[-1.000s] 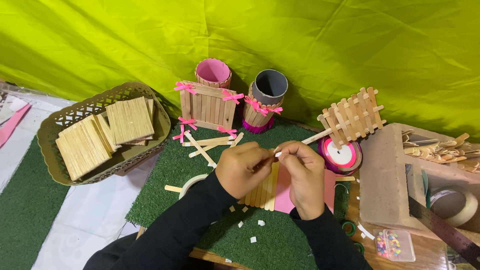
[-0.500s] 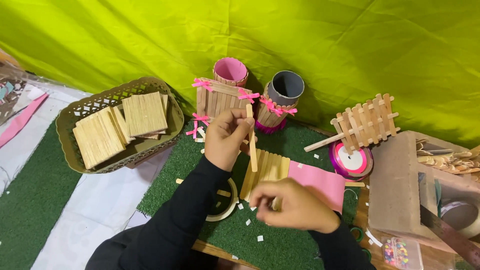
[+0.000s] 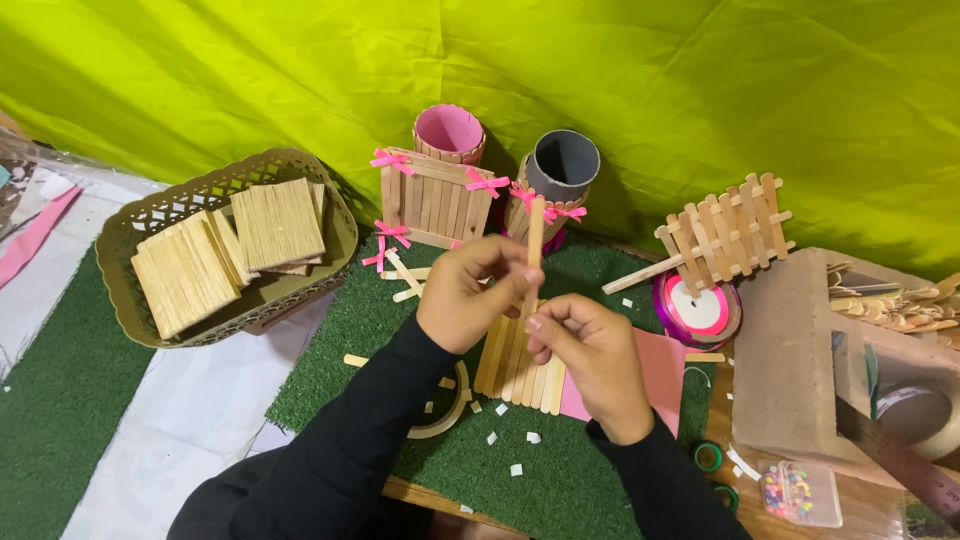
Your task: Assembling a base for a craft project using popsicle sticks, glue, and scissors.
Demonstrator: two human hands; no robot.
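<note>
Stick (image 3: 535, 240) of pale wood stands nearly upright in the middle of the frame, pinched by both hands: the left hand (image 3: 470, 295) grasps its middle, the right hand (image 3: 590, 350) grasps its lower end. Below them a panel (image 3: 520, 375) of glued sticks lies on green turf (image 3: 340, 340). A basket (image 3: 130, 290) with more panels sits at the left.

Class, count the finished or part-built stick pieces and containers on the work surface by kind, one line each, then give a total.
Stick-clad cups: 2
Fence panels: 2
Baskets: 1
Stick mats in basket: at least 2
Stick held by both hands: 1
Ribbon rolls: 1
Total: at least 9
</note>
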